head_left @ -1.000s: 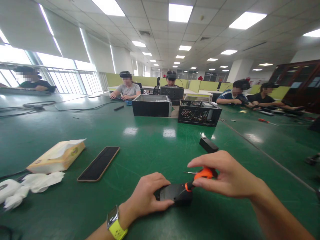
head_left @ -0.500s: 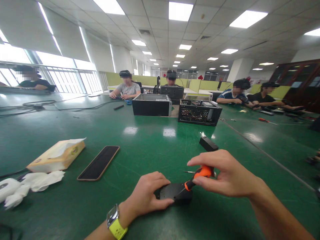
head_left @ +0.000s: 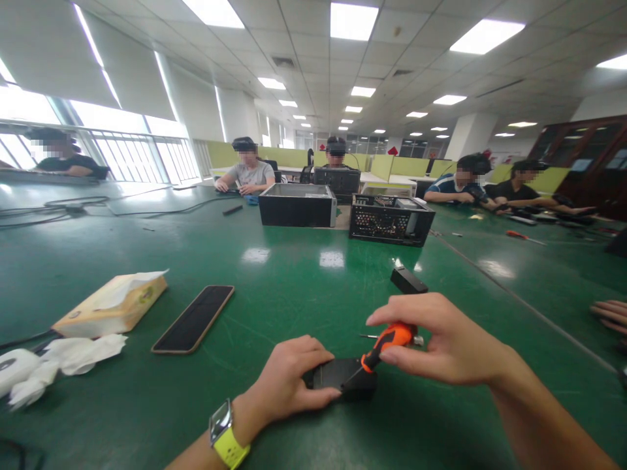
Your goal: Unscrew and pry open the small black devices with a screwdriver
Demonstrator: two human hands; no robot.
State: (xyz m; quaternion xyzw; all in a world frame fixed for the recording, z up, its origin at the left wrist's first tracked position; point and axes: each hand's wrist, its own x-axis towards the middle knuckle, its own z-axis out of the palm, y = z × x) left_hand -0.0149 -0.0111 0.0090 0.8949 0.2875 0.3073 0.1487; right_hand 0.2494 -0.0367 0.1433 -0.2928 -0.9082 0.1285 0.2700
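Note:
My left hand [head_left: 296, 377] grips a black box-shaped device [head_left: 360, 386] on the green table, thumb along its near side and fingers over the far side. An orange-and-black screwdriver [head_left: 394, 338] is held between the thumb and fingers of my right hand [head_left: 441, 343]. It slants down to the left, and its shaft meets the top of the device near my left thumb; the tip's exact seat is too small to make out. Behind the screwdriver a thin metal shaft [head_left: 368, 336] lies on the table, partly hidden. Beyond my right hand sits another black block [head_left: 409, 281].
To the left lie a phone [head_left: 193, 320], a tissue pack [head_left: 115, 303] and crumpled tissue [head_left: 81, 356]. Two open computer cases [head_left: 298, 205] stand farther back. Another screwdriver [head_left: 524, 237] rests at far right. Co-workers sit around the table; another person's hand [head_left: 612, 314] shows at the right edge.
The screwdriver handle has turned slightly in my right hand. My left hand and the device stay in place. Another person's hand has appeared at the right edge.

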